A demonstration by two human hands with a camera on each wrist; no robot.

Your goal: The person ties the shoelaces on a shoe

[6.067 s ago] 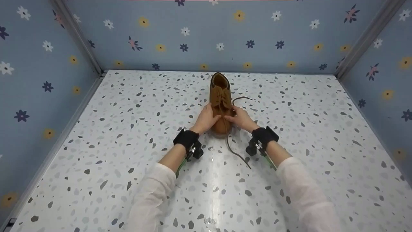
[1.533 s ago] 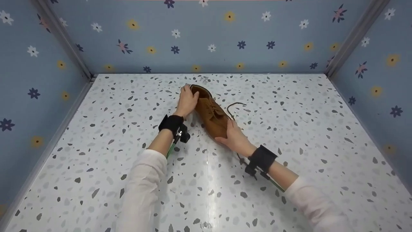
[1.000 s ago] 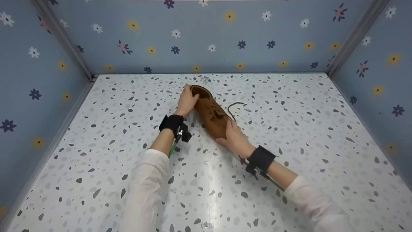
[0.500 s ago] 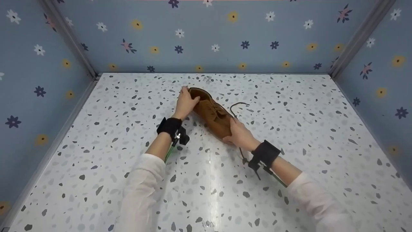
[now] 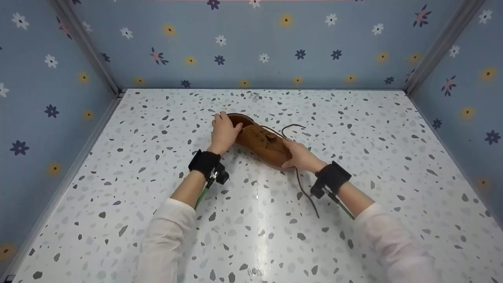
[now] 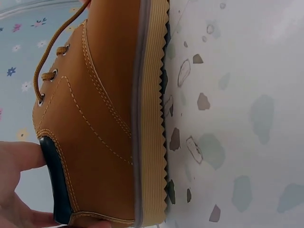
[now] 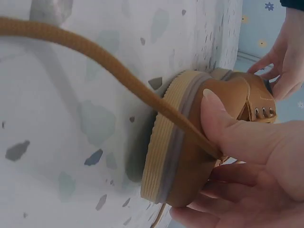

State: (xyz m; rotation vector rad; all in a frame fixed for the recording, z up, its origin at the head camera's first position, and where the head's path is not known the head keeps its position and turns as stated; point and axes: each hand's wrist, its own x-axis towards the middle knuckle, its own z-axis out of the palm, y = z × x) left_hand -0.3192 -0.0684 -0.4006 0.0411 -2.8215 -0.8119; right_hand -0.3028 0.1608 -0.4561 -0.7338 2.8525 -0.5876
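A brown lace-up shoe (image 5: 261,145) with a cream ridged sole (image 6: 153,118) lies slantwise on the table, heel at the left and toe toward the right front. My left hand (image 5: 223,134) grips the heel end, thumb over the dark-lined collar (image 6: 57,175) at the opening. Round the toe cap, my right hand (image 5: 302,156) holds the shoe, its thumb (image 7: 213,111) along the near side and fingers on the far side. One long loose lace (image 7: 109,61) runs out from under the right hand toward the front; another lace end (image 5: 292,125) curls out behind that hand.
White speckled tabletop (image 5: 157,204) spreads all round the shoe. Blue flower-patterned panels (image 5: 251,43) stand at the back and both sides. Black wrist straps (image 5: 205,162) with small cameras sit on both wrists.
Earlier, the shoe pointed toward me with both hands at its front. My left hand moved to the heel, and the shoe has turned, heel swinging left and nearer, toe going right.
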